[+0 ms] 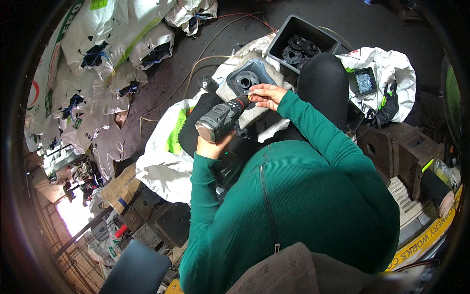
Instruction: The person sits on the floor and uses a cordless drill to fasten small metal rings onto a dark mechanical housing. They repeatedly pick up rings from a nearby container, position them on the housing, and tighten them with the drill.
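My left hand [215, 146] is wrapped round the grip of a cordless drill [219, 120], whose chuck points up and to the right. At the drill's tip my right hand [268, 96] has its thumb and fingers pinched together. Whatever small thing it holds there is too small to make out. Just beyond the chuck, a round black flanged part [246, 80] with holes around its rim sits in a grey-blue bin [265, 71] between my knees. The lower part of the drill is partly hidden by my hand and sleeve.
A dark crate [332, 45] of black round parts stands ahead. At right, a small box of screws [364, 81] rests on a white sack [401, 73]. Stuffed white sacks [107, 34] pile at left. A hose [188, 81] crosses the floor. Metal blocks [382, 147] stand right.
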{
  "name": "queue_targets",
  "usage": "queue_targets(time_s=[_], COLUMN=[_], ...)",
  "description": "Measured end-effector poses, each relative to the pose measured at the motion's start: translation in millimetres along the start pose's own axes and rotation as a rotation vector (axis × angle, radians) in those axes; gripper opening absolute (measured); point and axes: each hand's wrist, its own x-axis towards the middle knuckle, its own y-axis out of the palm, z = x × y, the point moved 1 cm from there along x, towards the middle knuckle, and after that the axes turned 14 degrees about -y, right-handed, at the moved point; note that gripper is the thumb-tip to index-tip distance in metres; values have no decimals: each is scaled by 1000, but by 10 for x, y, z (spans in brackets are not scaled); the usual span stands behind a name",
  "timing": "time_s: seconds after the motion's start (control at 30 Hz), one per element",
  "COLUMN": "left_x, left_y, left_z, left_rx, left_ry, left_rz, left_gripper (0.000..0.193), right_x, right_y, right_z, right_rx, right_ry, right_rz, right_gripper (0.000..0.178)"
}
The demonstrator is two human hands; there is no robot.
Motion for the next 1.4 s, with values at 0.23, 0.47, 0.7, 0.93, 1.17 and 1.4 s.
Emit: queue_targets(time_s=[0.23,0.47,0.7,0.93,1.17,1.4], left_x=[187,320,390,819,1115,1305], left_y=[80,9,76,248,401,481], left_z=[-82,-58,19,154,153,51], left_rx=[418,242,264,277,329,518], left_ry=[242,67,-132,-76,-291,-223], left_rz=[68,135,102,31,132,127], left_gripper=[49,43,48,53,49,49], right_x=[27,112,173,410,577,661], right_y=[-109,-159,-325,-666,-708,-783], right_z=[-29,-31,-106,-431,-529,-644], right_rx=[-86,-77,-115,-698,-757,-703], right_ry=[87,112,129,111,75,42], right_rz=[-83,-8,-126,-392,-435,-410], right_gripper=[22,25,30,38,34,24])
